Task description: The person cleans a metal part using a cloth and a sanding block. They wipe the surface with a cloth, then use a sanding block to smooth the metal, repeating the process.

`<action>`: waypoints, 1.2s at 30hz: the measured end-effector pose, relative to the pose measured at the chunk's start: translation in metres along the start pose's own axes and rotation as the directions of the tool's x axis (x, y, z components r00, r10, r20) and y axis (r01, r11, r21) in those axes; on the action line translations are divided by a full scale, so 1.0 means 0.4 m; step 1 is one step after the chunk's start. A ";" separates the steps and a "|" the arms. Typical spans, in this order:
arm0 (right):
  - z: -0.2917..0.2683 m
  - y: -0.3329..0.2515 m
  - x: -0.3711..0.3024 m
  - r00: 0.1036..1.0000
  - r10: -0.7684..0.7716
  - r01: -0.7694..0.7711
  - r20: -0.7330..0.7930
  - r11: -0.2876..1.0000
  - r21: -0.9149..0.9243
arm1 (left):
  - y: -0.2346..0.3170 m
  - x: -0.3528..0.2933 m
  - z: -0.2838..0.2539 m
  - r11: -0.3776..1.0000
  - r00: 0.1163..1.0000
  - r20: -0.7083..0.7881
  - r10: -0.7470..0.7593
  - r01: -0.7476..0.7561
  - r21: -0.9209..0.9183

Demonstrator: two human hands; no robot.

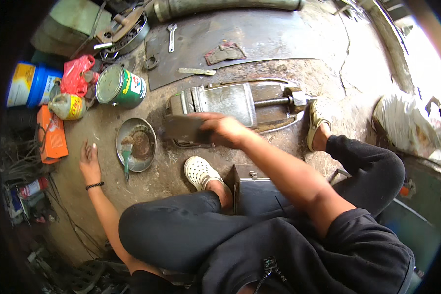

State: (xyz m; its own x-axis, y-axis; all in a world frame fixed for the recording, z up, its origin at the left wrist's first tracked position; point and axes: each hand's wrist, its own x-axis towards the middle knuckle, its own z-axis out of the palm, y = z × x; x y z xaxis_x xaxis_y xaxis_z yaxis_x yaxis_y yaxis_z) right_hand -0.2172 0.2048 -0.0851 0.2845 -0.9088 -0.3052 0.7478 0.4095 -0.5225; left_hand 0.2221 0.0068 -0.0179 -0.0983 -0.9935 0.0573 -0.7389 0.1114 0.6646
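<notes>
My right hand (pixel 224 130) grips a dark, flat, roughly rectangular piece (pixel 182 128), blurred by motion, whose exact kind I cannot make out. The piece hangs over the near left end of a large metal vise (pixel 225 104) lying on the floor, with its threaded screw toward the right. Whether the piece touches the vise cannot be seen. At the left, my left hand (pixel 89 164) is open, fingers extended, near the floor and holding nothing. Between my hands sits a shallow metal bowl (pixel 150 159) with dark residue inside, and a green-handled paintbrush (pixel 126 156) rests in it.
Behind the bowl stand a green can (pixel 127 88), a plastic bottle (pixel 67 106) and a blue bucket (pixel 39 84); an orange box (pixel 52 134) lies left. A metal sheet (pixel 269 36) holds a wrench (pixel 171 37) and a glove (pixel 225 52). A metal box (pixel 252 186) stands between my legs.
</notes>
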 end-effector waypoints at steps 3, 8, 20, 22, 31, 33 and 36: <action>-0.156 -0.145 -0.193 0.989 -0.106 0.113 -0.106 0.992 0.060 | 0.250 0.106 0.043 0.974 0.965 0.142 0.223 -0.215 -0.066; -0.399 -0.285 -0.479 0.715 -0.472 0.514 -0.515 0.855 -0.070 | 0.633 0.059 0.307 0.864 0.704 0.536 0.466 -0.492 -0.105; -0.599 -0.265 -0.555 0.302 -0.751 0.078 -0.587 0.633 -0.771 | 0.772 -0.358 1.157 0.904 0.731 0.592 0.340 -0.428 0.010; -0.611 -0.249 -0.534 0.447 -0.820 -0.121 -0.358 0.341 -0.932 | 0.734 -0.379 1.193 0.855 0.713 0.524 0.465 -0.515 -0.058; -0.699 -0.172 -0.420 0.828 -0.548 -0.312 -0.119 -0.274 -0.910 | 0.779 -0.294 1.414 0.835 0.866 0.294 0.405 -0.481 0.268; -0.713 -0.175 -0.406 0.777 -0.619 -0.370 -0.112 -0.306 -0.877 | 0.775 -0.299 1.438 0.830 0.897 0.330 0.294 -0.411 0.377; -0.697 -0.175 -0.407 0.772 -0.627 -0.412 -0.105 -0.367 -0.834 | 0.761 -0.300 1.451 0.845 0.887 0.332 0.320 -0.426 0.323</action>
State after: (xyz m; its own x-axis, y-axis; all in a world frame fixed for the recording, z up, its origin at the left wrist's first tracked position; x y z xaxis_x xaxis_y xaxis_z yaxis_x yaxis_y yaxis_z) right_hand -0.4833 0.3462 -0.2208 -0.3124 -0.9499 0.0081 -0.8921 0.2905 -0.3461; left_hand -0.3779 0.1733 -0.2548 -0.5448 -0.8384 0.0162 -0.7982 0.5244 0.2966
